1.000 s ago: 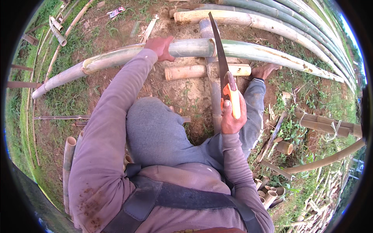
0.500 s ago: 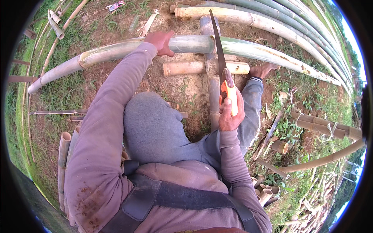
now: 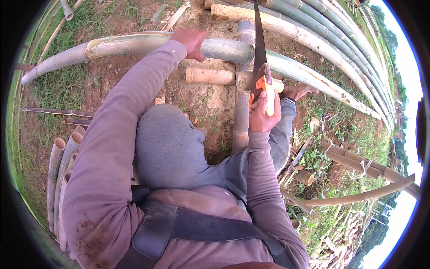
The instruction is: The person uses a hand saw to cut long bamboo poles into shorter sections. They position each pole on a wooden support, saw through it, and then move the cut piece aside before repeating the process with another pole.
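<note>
A long pale-green bamboo pole point(image 3: 228, 49) lies across in front of me, resting on a bamboo crosspiece point(image 3: 242, 112). My left hand point(image 3: 191, 43) is closed over the top of the pole, left of the crosspiece. Wrapped round the orange handle of a handsaw point(image 3: 259, 42) is my right hand point(image 3: 266, 115). The saw's dark blade crosses the pole just right of the crosspiece, at a joint between the greyer and greener parts. Whether its teeth are in the bamboo cannot be made out. A short cut bamboo length point(image 3: 209, 75) lies nearer me, beneath the pole.
Several long bamboo poles point(image 3: 313, 38) are stacked at the far right. Cut bamboo tubes point(image 3: 60, 157) stand at my left side. A tied bamboo frame point(image 3: 358, 163) is at the right. My bare foot point(image 3: 296, 92) is close to the pole, right of the saw.
The saw and my right hand have moved forward, bringing the handle closer to the pole. My left hand keeps its hold on the pole. The whole view has shifted slightly.
</note>
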Motion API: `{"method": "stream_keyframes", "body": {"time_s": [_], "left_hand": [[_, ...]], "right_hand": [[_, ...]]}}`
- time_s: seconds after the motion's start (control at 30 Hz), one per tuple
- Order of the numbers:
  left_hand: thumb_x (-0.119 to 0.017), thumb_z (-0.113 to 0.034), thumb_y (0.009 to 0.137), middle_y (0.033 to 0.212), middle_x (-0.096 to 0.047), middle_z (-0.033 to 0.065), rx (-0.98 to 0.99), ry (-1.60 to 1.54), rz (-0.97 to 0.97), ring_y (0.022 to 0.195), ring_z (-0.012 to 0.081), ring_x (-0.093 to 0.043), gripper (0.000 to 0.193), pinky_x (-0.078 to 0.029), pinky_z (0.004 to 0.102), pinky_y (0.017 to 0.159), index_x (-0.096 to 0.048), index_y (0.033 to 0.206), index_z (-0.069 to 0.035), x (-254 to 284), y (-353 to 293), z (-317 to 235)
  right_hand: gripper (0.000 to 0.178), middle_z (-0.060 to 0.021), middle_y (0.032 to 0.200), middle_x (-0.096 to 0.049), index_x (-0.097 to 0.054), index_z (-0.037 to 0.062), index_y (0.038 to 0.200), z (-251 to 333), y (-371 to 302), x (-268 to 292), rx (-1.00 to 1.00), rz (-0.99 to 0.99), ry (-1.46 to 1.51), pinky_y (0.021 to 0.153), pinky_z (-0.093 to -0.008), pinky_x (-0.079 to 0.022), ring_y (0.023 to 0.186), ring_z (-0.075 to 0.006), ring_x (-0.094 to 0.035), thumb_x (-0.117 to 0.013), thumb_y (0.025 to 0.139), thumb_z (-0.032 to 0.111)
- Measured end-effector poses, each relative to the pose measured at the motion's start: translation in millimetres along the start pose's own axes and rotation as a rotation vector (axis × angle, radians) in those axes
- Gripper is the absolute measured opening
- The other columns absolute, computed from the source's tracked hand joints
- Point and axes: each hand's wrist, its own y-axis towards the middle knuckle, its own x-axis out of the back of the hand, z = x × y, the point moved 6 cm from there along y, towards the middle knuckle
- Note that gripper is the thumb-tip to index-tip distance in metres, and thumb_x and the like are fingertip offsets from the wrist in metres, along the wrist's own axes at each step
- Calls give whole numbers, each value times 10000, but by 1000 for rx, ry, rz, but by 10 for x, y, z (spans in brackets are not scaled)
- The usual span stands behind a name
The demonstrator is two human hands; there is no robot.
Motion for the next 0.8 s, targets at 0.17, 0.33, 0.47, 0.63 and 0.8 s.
{"method": "stream_keyframes", "body": {"time_s": [0.17,0.33,0.47,0.63,0.8], "left_hand": [[-895,-510,764,1166,-751,138,-35,-12,-36,1090,346,-741,829,-587,482,961,-578,1431,-133,12,-27,0],[-894,-489,768,1159,-750,142,-40,-22,-58,1075,351,-744,833,-593,481,951,-577,1442,-116,-33,-72,106],[-899,-480,763,1167,-747,149,-23,-34,-45,1083,356,-742,846,-592,484,957,-578,1452,-109,-1,-108,82],[-906,-464,753,1183,-749,154,-14,-13,-20,1086,361,-741,859,-589,486,958,-567,1459,-114,46,-37,17],[-913,-457,738,1165,-749,152,-59,-46,-57,1060,375,-744,847,-591,492,929,-574,1439,-125,-31,-20,111]], "right_hand": [[465,-209,1304,-726,-638,-68,1400,166,-451,302,-39,17,-28,965,-387,-564,1149,-262,-716,-700,1061,244],[531,-143,1239,-741,-603,-47,1456,412,-1276,877,88,76,-59,659,-292,-548,765,-134,-669,-694,1071,307],[467,-116,1110,-750,-625,-41,1420,349,-637,324,-82,63,116,588,-295,-527,655,-108,-604,-704,1067,255],[346,-132,1018,-744,-671,-71,1310,244,178,-137,31,12,-27,686,-321,-570,759,-137,-657,-697,1067,175],[497,-143,1238,-723,-569,-56,1477,398,-1056,618,-218,91,138,553,-229,-499,661,-80,-622,-681,1077,216]]}}
